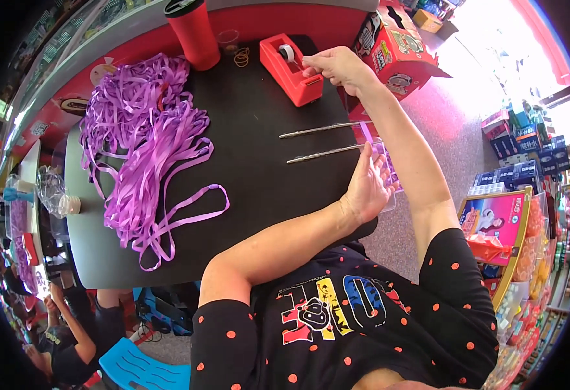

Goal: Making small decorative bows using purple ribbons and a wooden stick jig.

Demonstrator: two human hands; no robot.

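Observation:
My right hand (342,67) is at the red tape dispenser (291,70), thumb and forefinger pinched above its front end. A white-cored tape roll sits in the dispenser; whatever the pinch holds is too small to make out. Lower down, my left hand (367,188) is at the table's right edge, fingers loosely spread and pointing away from me. Beside it is a clear plastic box (391,200) with purple pieces inside, partly hidden by the fingers. Two metal rods (320,155) stick out over the table from the right. A short purple ribbon strip (366,132) lies by the rods, just beyond the left fingertips.
A big tangled heap of purple ribbon (158,143) covers the black table's (252,188) left side. At the back stand a red tumbler (194,34) and some rubber bands (241,57). A red carton (398,55) is beyond the right corner. Another person (70,331) sits lower left, near a blue stool (143,367).

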